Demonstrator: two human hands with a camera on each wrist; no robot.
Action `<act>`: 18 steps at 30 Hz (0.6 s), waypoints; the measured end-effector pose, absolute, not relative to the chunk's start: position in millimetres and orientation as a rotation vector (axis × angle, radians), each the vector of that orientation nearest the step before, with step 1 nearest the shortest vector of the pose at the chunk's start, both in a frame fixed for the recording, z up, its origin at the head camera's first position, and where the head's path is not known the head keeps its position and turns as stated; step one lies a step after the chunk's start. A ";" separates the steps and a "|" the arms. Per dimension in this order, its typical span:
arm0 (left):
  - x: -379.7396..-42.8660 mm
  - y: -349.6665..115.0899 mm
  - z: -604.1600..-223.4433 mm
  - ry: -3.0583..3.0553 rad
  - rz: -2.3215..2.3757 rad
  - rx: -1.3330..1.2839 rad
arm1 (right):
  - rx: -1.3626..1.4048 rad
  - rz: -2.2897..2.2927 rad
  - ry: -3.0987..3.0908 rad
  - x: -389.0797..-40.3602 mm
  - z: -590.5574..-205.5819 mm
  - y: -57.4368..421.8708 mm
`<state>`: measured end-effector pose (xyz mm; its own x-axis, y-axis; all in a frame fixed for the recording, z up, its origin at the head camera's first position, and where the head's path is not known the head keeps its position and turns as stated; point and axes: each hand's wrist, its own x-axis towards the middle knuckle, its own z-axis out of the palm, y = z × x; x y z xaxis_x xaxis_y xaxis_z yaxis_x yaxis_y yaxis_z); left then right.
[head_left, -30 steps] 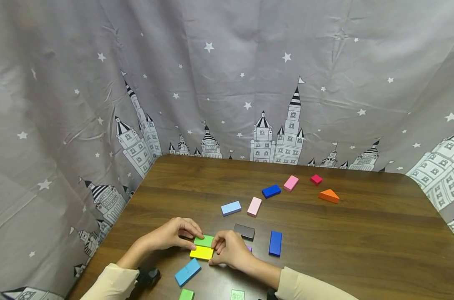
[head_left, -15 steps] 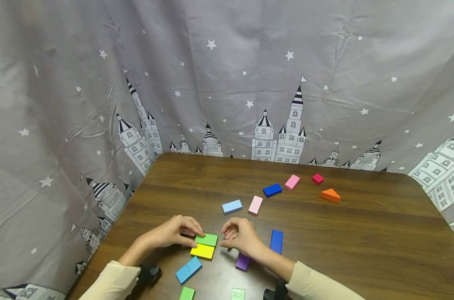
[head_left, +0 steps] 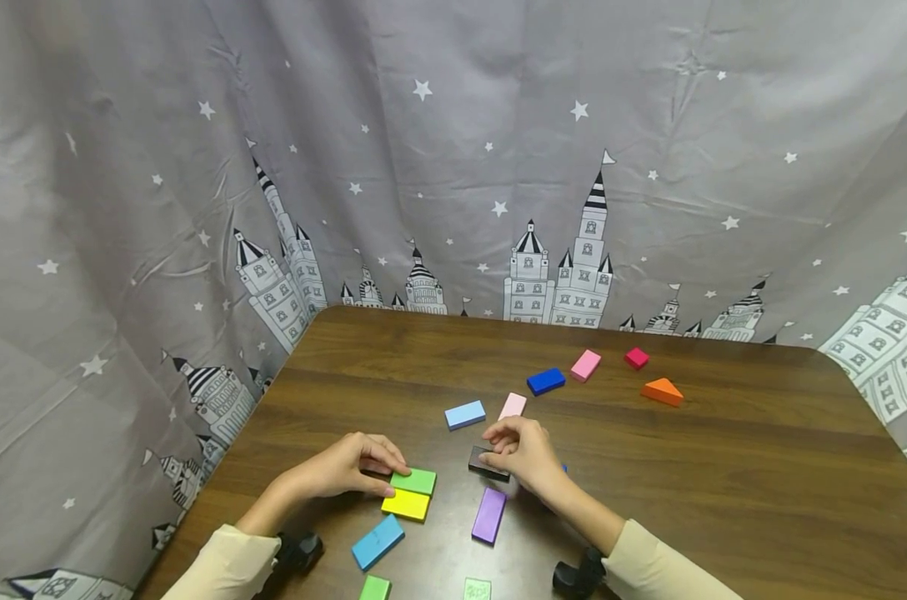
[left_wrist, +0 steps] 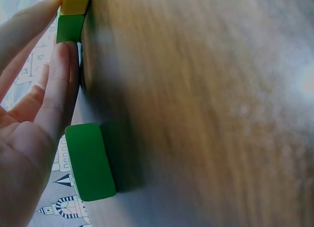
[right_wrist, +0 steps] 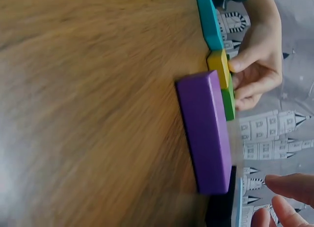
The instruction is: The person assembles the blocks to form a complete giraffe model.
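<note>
My left hand (head_left: 346,467) holds a green block (head_left: 418,481) and a yellow block (head_left: 407,505) that lie long side to long side, with its thumb at the yellow one and a finger at the green. My right hand (head_left: 527,454) hovers over a black block (head_left: 478,458), its thumb overlapping the block in the head view. In the right wrist view, bent fingers (right_wrist: 290,187) appear apart from the black block (right_wrist: 221,207). A purple block (head_left: 488,517) lies on the table just nearer than the black one.
Close by are a blue block (head_left: 378,542), a second green block (head_left: 375,588) and a pale green block (head_left: 477,590). Farther back lie light blue (head_left: 465,415), pink (head_left: 586,365), dark blue (head_left: 547,382) and red (head_left: 637,358) pieces and an orange triangle (head_left: 662,392). A curtain borders the table.
My right hand has left the green and yellow blocks and moved right to the black block, uncovering the purple one. The left hand has stayed at its two blocks.
</note>
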<state>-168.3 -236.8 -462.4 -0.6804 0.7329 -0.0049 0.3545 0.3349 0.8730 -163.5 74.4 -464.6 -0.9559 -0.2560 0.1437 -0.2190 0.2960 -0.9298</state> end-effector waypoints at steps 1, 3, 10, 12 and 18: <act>-168.1 -236.9 -462.3 2.204 1.295 0.960 | -0.452 -1.774 2.525 -163.7 -465.2 75.9; -167.8 -237.2 -462.1 2.202 1.299 0.960 | -0.459 -1.756 2.557 -164.0 -467.0 79.0; -167.2 -238.4 -463.0 2.206 1.296 0.964 | -0.457 -1.693 2.587 -163.7 -472.1 86.4; -167.6 -238.7 -463.6 2.207 1.296 0.967 | -0.464 -1.668 2.600 -163.5 -473.4 87.6; -169.2 -239.5 -465.7 2.204 1.298 0.988 | -0.458 -1.594 2.634 -163.0 -475.5 89.6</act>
